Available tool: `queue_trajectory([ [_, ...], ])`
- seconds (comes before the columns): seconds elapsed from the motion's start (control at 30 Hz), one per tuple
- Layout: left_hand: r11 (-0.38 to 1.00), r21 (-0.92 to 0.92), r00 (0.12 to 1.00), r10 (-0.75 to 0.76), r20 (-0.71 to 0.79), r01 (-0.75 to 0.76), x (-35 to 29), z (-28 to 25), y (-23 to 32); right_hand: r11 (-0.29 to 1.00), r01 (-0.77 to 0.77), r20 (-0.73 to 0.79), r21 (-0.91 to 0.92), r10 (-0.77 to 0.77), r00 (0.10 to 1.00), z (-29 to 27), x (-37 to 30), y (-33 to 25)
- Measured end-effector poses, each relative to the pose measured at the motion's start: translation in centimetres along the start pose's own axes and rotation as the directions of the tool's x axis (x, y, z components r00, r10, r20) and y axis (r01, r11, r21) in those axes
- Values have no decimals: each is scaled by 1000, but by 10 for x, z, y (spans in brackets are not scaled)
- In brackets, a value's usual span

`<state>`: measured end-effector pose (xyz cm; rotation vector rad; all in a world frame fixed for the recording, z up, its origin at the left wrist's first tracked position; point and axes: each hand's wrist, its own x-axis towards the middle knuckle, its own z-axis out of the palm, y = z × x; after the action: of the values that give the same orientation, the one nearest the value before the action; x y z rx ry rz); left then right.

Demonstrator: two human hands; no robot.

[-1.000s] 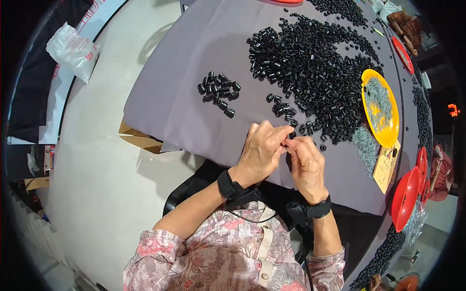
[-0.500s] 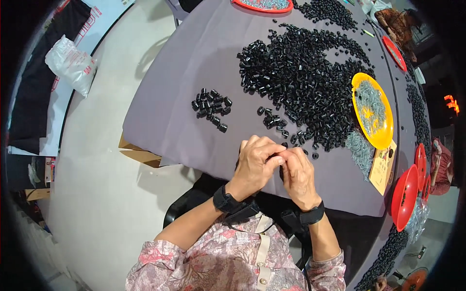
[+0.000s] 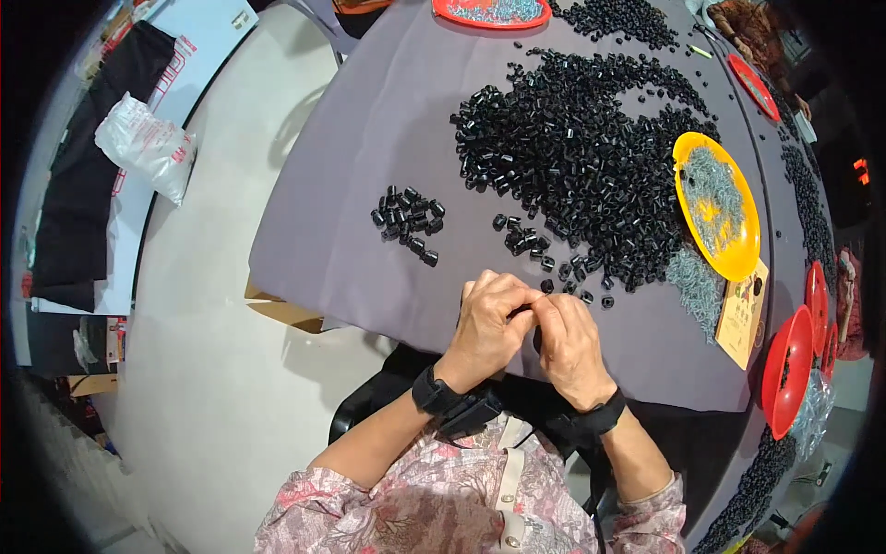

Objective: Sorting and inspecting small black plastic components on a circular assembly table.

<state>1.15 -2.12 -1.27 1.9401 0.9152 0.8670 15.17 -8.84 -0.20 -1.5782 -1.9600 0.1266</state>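
- The left hand [image 3: 489,325] and right hand [image 3: 570,346] are pressed together at the near edge of the bench [image 3: 369,166], which is covered in smooth grey cloth.
- Both grips are curled shut; a small black piece [image 3: 537,338] is glimpsed between the fingers, its shape hidden.
- A large heap of glossy black cylindrical caps [image 3: 572,157] is spread just beyond the hands.
- A small separate cluster [image 3: 408,222] lies to the left.
- A round yellow plate [image 3: 734,263] holds thin grey wiry springs.

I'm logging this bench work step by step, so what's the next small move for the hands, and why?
Probably set the piece down with the small cluster of black caps. Left hand and right hand are pressed together at the grey table's near edge, pinching something mostly hidden. That cluster lies apart from the big pile of black caps, which suggests finished pieces go there.
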Motion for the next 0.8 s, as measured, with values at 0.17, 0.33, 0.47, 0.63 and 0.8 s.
queue_trajectory([
  [0.17, 999, -47, 999, -17, 28, 18, 2, -4, -5, 997, 59, 71, -45, -55, 996, -4, 5, -3],
  [0.33, 998, 44, 999, -36, -26, 38, -3, 4, 7, 997, -24, 6, 69, 24, 1000, -2, -2, -5],
  [0.47, 992, 108, 997, -63, -54, 68, -4, 9, 11, 996, -3, 38, 88, 0, 999, -6, 4, 2],
  [0.63, 994, 99, 992, -39, -121, 51, -2, 11, 12, 997, 11, 30, 80, -13, 999, -2, 8, -1],
  [0.8, 996, 43, 990, -76, -119, 81, -5, 13, 11, 994, -66, -19, 90, 68, 997, -1, 0, -4],
])
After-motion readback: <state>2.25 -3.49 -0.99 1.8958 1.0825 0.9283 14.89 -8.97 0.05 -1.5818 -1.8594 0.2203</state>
